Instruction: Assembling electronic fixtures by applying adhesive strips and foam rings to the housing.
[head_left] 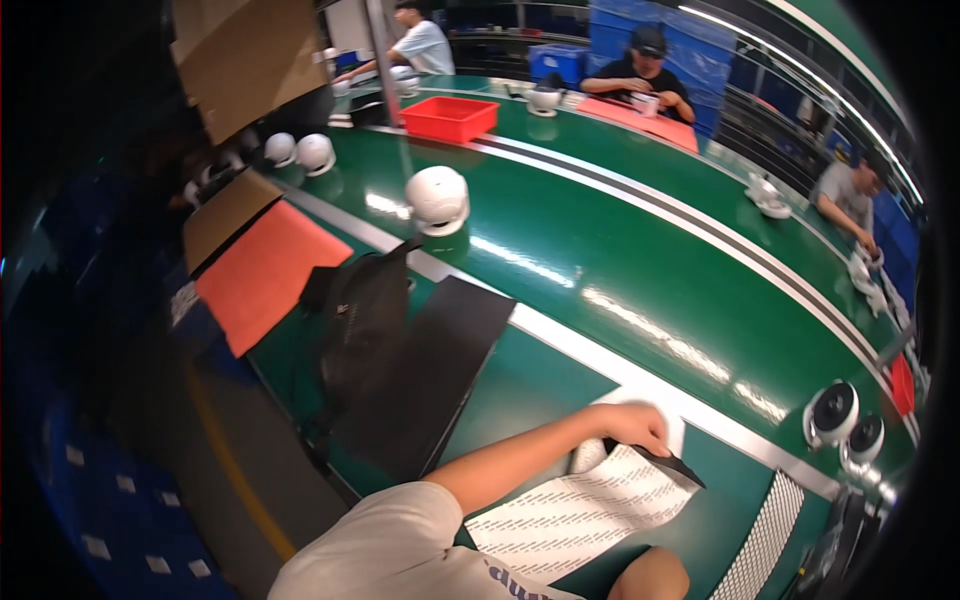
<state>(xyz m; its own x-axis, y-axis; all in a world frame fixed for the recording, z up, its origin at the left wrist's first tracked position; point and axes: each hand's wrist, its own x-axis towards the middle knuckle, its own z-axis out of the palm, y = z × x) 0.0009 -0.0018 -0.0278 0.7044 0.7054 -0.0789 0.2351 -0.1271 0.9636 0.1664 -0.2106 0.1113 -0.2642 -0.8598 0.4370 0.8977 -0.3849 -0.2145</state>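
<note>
My left hand (635, 425) reaches out over the near side of the green bench, fingers closed on the far edge of a white printed backing sheet (590, 510). A black strip (680, 468) shows along that edge, just under the fingers. The sheet slopes back toward my body. Behind the hand, partly covered by it, is a white rounded part (672, 415), blurred. Of my right arm only a bare patch shows at the lower edge; the right hand itself is not visible.
Left of my arm lie a black flat panel (430, 370), a black bag (365, 310) and an orange sheet (270, 270). A white domed unit (437, 200) stands on the green conveyor (560, 230). A red bin (450, 120), speaker-like units (832, 412) and a mesh strip (765, 530) lie around. Several people work opposite.
</note>
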